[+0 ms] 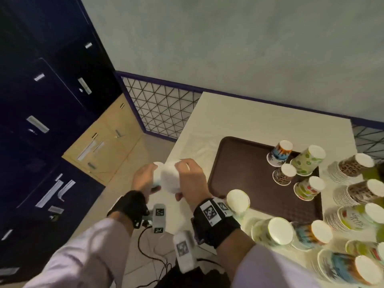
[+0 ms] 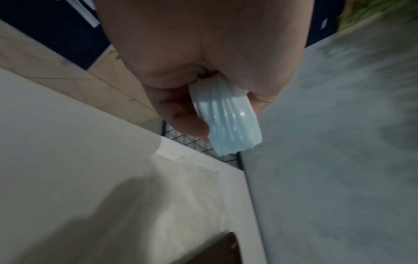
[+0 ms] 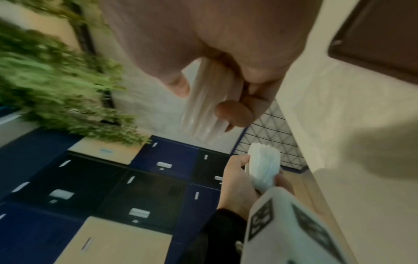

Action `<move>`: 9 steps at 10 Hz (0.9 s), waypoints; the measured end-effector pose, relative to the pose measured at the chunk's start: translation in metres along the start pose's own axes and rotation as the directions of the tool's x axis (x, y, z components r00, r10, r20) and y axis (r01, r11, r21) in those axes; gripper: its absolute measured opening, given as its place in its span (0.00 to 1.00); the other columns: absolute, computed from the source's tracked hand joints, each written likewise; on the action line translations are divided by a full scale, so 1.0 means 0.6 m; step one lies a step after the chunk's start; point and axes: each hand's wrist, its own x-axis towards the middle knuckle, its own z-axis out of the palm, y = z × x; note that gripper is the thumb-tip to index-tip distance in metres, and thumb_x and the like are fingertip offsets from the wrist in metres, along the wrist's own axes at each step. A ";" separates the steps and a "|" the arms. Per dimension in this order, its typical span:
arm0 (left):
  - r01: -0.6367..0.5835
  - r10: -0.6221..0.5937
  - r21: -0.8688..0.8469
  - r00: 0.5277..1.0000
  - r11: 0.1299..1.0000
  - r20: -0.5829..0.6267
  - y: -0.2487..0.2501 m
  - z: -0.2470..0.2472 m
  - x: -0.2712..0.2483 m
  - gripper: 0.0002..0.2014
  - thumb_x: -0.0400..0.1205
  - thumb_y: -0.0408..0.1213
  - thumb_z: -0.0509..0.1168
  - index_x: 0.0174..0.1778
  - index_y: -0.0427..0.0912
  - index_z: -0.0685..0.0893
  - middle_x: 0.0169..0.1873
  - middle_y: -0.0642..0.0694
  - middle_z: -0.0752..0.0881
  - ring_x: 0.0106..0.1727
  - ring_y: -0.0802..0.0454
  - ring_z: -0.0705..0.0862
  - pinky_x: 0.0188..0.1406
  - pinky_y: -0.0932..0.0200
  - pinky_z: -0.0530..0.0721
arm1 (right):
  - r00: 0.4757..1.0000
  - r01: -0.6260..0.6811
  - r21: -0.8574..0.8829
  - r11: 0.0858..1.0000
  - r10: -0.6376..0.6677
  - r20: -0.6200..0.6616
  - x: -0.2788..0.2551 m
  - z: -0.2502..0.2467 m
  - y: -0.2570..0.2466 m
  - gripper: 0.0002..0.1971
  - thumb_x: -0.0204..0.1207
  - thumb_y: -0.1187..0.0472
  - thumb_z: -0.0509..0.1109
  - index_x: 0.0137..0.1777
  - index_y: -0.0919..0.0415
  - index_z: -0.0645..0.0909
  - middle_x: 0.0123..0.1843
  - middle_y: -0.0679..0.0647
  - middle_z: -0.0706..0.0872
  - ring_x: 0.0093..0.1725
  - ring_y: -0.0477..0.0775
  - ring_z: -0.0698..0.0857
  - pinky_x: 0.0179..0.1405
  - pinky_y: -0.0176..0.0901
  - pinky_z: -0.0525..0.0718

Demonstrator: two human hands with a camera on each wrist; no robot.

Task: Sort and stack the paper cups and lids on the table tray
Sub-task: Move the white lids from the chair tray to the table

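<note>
Hands: left hand [image 1: 143,179] and right hand [image 1: 192,181] raised side by side at centre frame in the head view, left of the tray, past the table's left edge.
Left hand: curled round a small stack of translucent lids [image 2: 226,121]; thumb and fingers clamped on the ribbed rims, seen plainly in the left wrist view.
Right hand: wrapped round a second stack of lids [image 3: 205,105]; fingertips pressed on the ribbed sides in the right wrist view.
Two stacks: held close together, white and blurred in the head view; touching or apart could not be told.
Tray [image 1: 245,177]: brown, flat on the white table [image 1: 249,117], right of centre; four patterned paper cups [image 1: 279,152] upside down on its right part, near one another.
Other cups: white cup [image 1: 238,201] just beside the right wrist at the tray's lower edge; several nested stacks of patterned cups [image 1: 353,169] lying tilted on the table along the right and lower right of the frame.
Surroundings: dark blue and tan lockers [image 1: 52,113] at left; wire mesh panel [image 1: 160,109] behind the table; plain wall [image 1: 249,42] across the top.
</note>
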 end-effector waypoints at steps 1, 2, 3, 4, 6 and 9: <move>-0.029 0.017 0.227 0.998 0.973 0.055 -0.034 -0.002 0.040 0.14 0.82 0.36 0.72 0.62 0.41 0.81 0.53 0.46 0.85 0.53 0.46 0.85 0.47 0.52 0.84 | 0.982 -0.151 -0.026 0.988 0.147 -0.120 0.043 0.033 0.047 0.12 0.74 0.57 0.64 0.54 0.58 0.83 0.53 0.64 0.84 0.41 0.67 0.85 0.19 0.43 0.77; 0.133 -0.131 -0.016 0.987 0.991 0.091 -0.055 0.001 0.072 0.10 0.91 0.44 0.62 0.67 0.46 0.78 0.54 0.48 0.83 0.47 0.53 0.83 0.45 0.47 0.86 | 0.944 -0.257 0.026 0.966 0.257 -0.206 0.080 0.046 0.093 0.20 0.72 0.52 0.58 0.61 0.56 0.81 0.56 0.62 0.85 0.46 0.64 0.86 0.21 0.44 0.81; 0.158 -0.162 0.035 0.976 0.987 0.148 -0.070 0.005 0.090 0.08 0.91 0.39 0.61 0.64 0.45 0.78 0.61 0.41 0.81 0.48 0.48 0.83 0.51 0.41 0.88 | 0.909 -0.301 -0.038 0.953 0.275 -0.313 0.113 0.047 0.132 0.17 0.80 0.55 0.58 0.68 0.52 0.74 0.58 0.61 0.86 0.50 0.63 0.86 0.43 0.58 0.91; 0.101 -0.107 0.050 0.986 0.994 0.126 -0.069 0.012 0.101 0.07 0.90 0.38 0.60 0.61 0.48 0.81 0.56 0.44 0.80 0.49 0.48 0.81 0.48 0.40 0.90 | 0.865 -0.320 -0.112 0.941 0.241 -0.440 0.141 0.033 0.161 0.21 0.82 0.61 0.62 0.74 0.57 0.68 0.60 0.67 0.86 0.53 0.64 0.85 0.52 0.48 0.81; 0.014 -0.039 0.114 0.975 0.993 0.221 -0.074 0.016 0.121 0.12 0.89 0.34 0.56 0.64 0.52 0.80 0.54 0.56 0.80 0.52 0.53 0.81 0.38 0.50 0.90 | 0.833 -0.407 -0.153 0.901 0.297 -0.467 0.200 0.009 0.198 0.21 0.85 0.64 0.64 0.77 0.61 0.69 0.68 0.63 0.82 0.66 0.65 0.82 0.58 0.38 0.72; -0.051 -0.046 0.244 0.926 0.969 0.376 -0.107 0.012 0.137 0.20 0.83 0.40 0.66 0.72 0.57 0.79 0.70 0.48 0.85 0.68 0.47 0.83 0.68 0.51 0.83 | 0.859 -0.488 -0.452 0.747 0.320 -0.399 0.218 0.012 0.229 0.25 0.88 0.63 0.58 0.85 0.60 0.66 0.78 0.68 0.65 0.68 0.69 0.79 0.68 0.42 0.72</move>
